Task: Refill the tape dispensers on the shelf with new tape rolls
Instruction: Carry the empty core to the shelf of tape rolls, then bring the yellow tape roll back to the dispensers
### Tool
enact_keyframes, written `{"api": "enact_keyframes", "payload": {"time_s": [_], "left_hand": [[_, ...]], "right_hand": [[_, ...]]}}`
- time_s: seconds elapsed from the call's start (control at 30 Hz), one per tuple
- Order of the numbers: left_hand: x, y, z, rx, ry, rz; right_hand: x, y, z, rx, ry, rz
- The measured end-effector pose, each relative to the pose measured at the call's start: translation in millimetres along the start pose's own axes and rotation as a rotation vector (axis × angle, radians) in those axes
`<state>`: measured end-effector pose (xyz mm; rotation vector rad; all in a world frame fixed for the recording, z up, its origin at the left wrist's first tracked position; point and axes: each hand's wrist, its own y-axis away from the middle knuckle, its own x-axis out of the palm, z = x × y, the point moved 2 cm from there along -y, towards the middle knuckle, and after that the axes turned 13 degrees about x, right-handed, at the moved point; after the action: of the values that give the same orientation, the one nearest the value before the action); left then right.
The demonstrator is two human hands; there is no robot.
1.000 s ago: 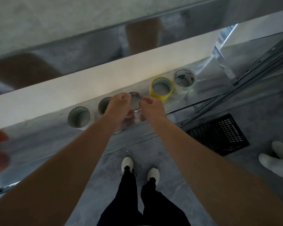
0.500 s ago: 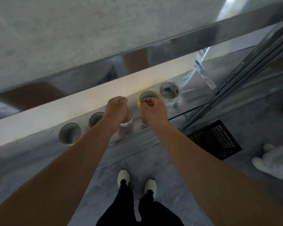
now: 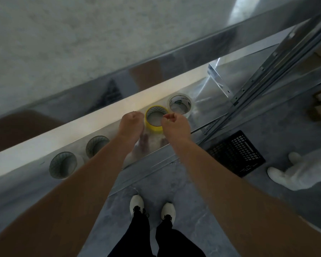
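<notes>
A yellow tape roll (image 3: pixel 152 127) lies flat on the shiny metal shelf (image 3: pixel 17 184). My right hand (image 3: pixel 175 125) pinches thumb and forefinger at its near right rim. My left hand (image 3: pixel 132 125) is curled into a fist against the roll's left side, its fingertips hidden. A clear roll (image 3: pixel 188 101) lies just right of the yellow one. Two grey-cored rolls (image 3: pixel 97 147) (image 3: pixel 63 165) lie to the left. Something translucent (image 3: pixel 135 154) shows under my left wrist, either a clear roll or a reflection. No dispenser is in view.
A slotted metal upright (image 3: pixel 267 71) stands right of the rolls. A black plastic crate (image 3: pixel 235 153) sits on the grey floor below the shelf, with a white soft object (image 3: pixel 304 171) beside it. My white shoes (image 3: pixel 136 203) stand close to the shelf edge.
Both hands have shifted right from the small clear roll they held to the yellow roll. The clear roll is no longer plainly visible in my left hand. The camera moved too.
</notes>
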<state>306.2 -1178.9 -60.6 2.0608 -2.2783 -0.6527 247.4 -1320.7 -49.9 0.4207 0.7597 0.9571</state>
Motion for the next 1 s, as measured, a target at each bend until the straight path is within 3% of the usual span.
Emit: {"api": "enact_keyframes", "payload": {"time_s": [0.23,0.67,1.0], "left_hand": [[10,-14,18,-0.080,0.105,0.045],[3,-10,13,-0.072,0.246,0.018],[-25,11,-20,-0.020,0.368,-0.008]], "right_hand": [[8,-14,-5,0.049,-0.020,-0.029],[14,-1,1,0.067,-0.145,-0.051],[14,47,26,-0.056,-0.154,-0.076]]}}
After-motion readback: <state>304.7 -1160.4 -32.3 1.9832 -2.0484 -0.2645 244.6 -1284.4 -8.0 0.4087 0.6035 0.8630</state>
